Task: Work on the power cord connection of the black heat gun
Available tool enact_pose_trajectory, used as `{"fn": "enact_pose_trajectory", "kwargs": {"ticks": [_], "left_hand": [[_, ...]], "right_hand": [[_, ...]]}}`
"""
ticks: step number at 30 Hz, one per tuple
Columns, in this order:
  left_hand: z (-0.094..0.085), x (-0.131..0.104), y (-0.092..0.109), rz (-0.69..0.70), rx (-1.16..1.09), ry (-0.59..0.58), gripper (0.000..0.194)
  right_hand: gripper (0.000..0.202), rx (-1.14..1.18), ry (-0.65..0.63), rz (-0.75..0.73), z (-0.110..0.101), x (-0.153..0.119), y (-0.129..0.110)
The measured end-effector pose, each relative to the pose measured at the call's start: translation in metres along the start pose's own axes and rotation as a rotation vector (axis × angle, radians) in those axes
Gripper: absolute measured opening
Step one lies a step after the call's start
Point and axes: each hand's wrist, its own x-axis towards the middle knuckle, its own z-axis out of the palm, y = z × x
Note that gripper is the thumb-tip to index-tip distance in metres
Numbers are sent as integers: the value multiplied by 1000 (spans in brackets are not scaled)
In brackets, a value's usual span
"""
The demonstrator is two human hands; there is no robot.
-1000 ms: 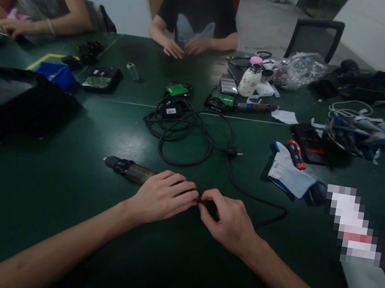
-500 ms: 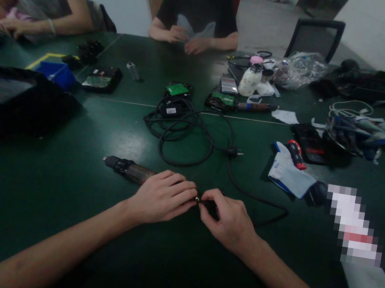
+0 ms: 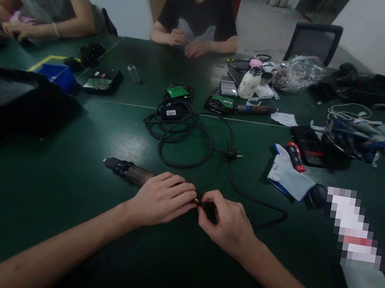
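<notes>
My left hand (image 3: 165,200) is wrapped over the rear of an electric screwdriver (image 3: 129,171), whose dark nose points left along the table. My right hand (image 3: 229,223) pinches a dark cable connector between thumb and fingertips. A small brass-coloured metal part (image 3: 197,200) shows in the gap between the two hands, at the screwdriver's tail end. Whether the connector is seated there I cannot tell. From the right hand a black power cord (image 3: 260,201) runs out and loops back to a coil with an adapter box (image 3: 171,111) and a two-pin plug (image 3: 233,154).
Hard drives (image 3: 178,92) with green boards lie beyond the coil, near another electric screwdriver (image 3: 256,109) and a white bottle (image 3: 249,82). On the right are a glove (image 3: 292,175) and a red-black screwdriver handle (image 3: 295,156). A black bag (image 3: 20,97) lies left. Two people sit opposite.
The view has tilted very slightly, shifting the scene a little downward. Both hands keep the same hold on the screwdriver and the connector.
</notes>
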Motion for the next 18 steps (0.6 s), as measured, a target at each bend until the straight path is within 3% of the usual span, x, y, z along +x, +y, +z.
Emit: {"fn": "enact_pose_trajectory", "kwargs": {"ticks": [5, 18], "left_hand": [[-1, 0, 0, 18, -35, -2, 26], [0, -1, -1, 16, -8, 17, 21]], "right_hand": [[10, -4, 7, 0, 0, 0, 1], [10, -35, 7, -13, 0, 0, 1]]}}
